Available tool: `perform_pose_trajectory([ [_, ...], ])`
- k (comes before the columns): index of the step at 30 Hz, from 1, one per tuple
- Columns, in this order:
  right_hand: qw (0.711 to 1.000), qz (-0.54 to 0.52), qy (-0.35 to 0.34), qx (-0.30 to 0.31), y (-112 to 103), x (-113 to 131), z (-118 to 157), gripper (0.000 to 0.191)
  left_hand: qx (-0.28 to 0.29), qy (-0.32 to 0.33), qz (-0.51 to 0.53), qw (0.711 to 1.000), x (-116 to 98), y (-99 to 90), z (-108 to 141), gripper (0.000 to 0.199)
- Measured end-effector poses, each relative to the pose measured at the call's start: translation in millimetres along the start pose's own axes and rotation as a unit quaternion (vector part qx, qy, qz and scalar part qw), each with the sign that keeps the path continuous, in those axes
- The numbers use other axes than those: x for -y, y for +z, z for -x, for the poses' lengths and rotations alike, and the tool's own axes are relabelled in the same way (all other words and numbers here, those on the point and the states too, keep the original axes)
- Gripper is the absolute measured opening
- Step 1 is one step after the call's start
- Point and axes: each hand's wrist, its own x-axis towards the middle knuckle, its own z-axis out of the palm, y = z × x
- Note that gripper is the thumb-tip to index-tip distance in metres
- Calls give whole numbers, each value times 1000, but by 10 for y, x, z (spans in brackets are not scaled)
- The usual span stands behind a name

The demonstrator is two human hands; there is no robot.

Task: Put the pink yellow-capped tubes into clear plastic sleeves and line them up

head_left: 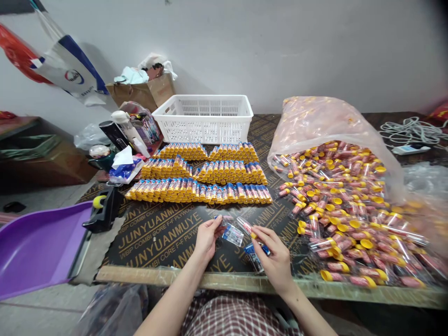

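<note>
Over the front middle of the table, my right hand (275, 259) has its fingers closed around a small clear tube (246, 227) with a yellow end and pink contents. My left hand (209, 238) is closed in a pinch on a small clear printed film piece (227, 218), partly hidden by the fingertips. Just right of those fingers is a flat clear sleeve with blue print (233, 234); whether it is held or lying on the table I cannot tell. A small pile of blue printed sleeves (255, 256) lies beside my right hand, partly covered by it.
Stacked rows of labelled tubes (199, 191) stand before a white plastic basket (206, 128). Many loose tubes (336, 219) spill from a large plastic bag (322, 121) at right. A tape dispenser (105, 210) and purple dustpan (45, 247) are at left.
</note>
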Motion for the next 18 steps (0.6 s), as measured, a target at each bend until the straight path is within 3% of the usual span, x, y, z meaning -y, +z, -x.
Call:
perform_pose_trajectory([
  [6,996,-14,-13,86,35,7,26,36,27,44,-25,998,0,51,57,34],
  [12,992,-39,-29,119,77,-84,54,40,103,3,-28,994,-77,115,162,43],
  [15,992,-11,-44,121,83,-116,27,57,148,-17,-56,987,-87,130,224,50],
  [18,990,5,-71,125,60,-116,-31,75,207,-58,-100,971,-68,155,310,43],
])
